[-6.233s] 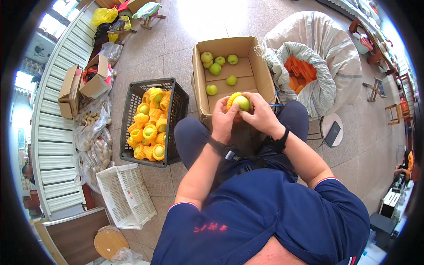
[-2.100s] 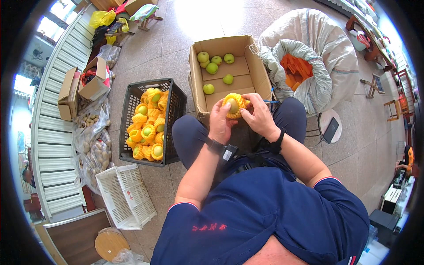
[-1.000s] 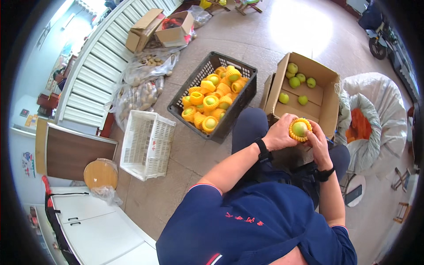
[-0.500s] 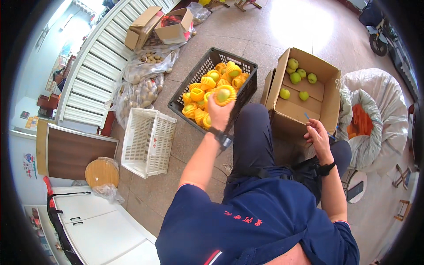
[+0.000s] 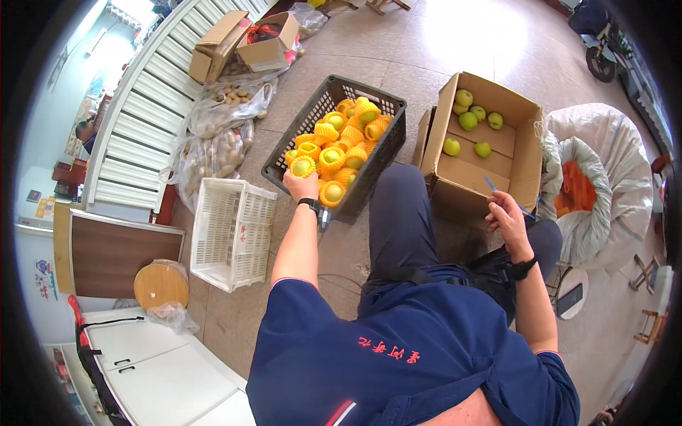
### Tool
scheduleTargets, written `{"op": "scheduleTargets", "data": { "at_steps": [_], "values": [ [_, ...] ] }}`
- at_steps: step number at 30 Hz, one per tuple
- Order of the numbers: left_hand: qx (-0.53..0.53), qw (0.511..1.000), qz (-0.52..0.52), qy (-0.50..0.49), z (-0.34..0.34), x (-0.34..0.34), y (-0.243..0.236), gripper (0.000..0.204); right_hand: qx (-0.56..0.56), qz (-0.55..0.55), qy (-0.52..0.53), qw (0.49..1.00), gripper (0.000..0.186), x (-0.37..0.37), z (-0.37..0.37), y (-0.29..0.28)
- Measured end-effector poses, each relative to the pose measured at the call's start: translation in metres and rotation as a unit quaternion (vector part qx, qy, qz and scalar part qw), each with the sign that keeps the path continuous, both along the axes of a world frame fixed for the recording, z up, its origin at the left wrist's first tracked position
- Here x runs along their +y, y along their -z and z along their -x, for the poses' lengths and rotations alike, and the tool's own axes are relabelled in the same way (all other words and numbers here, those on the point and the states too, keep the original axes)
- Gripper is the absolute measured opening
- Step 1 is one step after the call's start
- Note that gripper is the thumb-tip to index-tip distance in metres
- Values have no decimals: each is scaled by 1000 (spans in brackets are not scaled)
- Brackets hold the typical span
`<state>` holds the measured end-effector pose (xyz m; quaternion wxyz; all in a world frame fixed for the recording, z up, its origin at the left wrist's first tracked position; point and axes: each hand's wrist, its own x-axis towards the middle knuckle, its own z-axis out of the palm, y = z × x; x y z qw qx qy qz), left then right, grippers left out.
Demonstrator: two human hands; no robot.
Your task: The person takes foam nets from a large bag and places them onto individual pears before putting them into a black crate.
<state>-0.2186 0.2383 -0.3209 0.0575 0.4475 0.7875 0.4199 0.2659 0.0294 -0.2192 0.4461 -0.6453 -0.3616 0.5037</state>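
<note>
At the near left part of the black crate (image 5: 380, 167), my left hand (image 5: 302, 183) is closed on a green apple in a yellow foam net (image 5: 303, 167). The crate holds several similar netted apples (image 5: 330, 160). My right hand (image 5: 506, 216) has curled fingers beside a thin blue strip (image 5: 492, 186) at the front of the cardboard box (image 5: 531, 153); what those fingers hold, if anything, I cannot make out. Several bare green apples (image 5: 467, 121) lie inside that box. To its right, a white woven sack (image 5: 597, 238) with a rolled rim contains orange material (image 5: 574, 184).
My knees are between crate and box. Left are a white plastic crate (image 5: 220, 241), potato bags (image 5: 217, 149), open cartons (image 5: 263, 50), a white cabinet (image 5: 174, 376) and a round board (image 5: 160, 284). A phone (image 5: 568, 302) rests on a stool at right. Another person (image 5: 87, 133) shows at far left.
The view has swung left. My hands, earlier together on a netted apple, have parted: the left carried it leftward to the crate, while the right stayed by the box.
</note>
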Motion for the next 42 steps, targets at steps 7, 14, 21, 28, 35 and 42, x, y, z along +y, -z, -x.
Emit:
{"op": "scheduleTargets", "data": {
  "at_steps": [7, 14, 21, 28, 35, 42],
  "values": [
    [-41, 997, 62, 30, 12, 14, 13, 49, 10, 0, -1, 1000, 41, 0, 1, 2],
    [-22, 998, 58, 16, 16, 42, 22, 26, 19, -12, 4, 1000, 44, -2, 1, -11],
    [-71, 979, 91, 167, 59, 41, 48, 25, 14, -19, -5, 1000, 48, 6, 11, -29],
    [80, 961, 262, -25, -28, 29, 9, 38, -13, -74, 91, 993, 43, -15, -61, -47],
    [-494, 846, 32, 197, -80, 26, -40, 25, -112, -78, 263, 955, 38, -6, -178, -42],
    [-655, 632, 119, 396, -214, -27, -101, 14, -400, 112, 259, 872, 52, -16, -272, 13]
  ]
}}
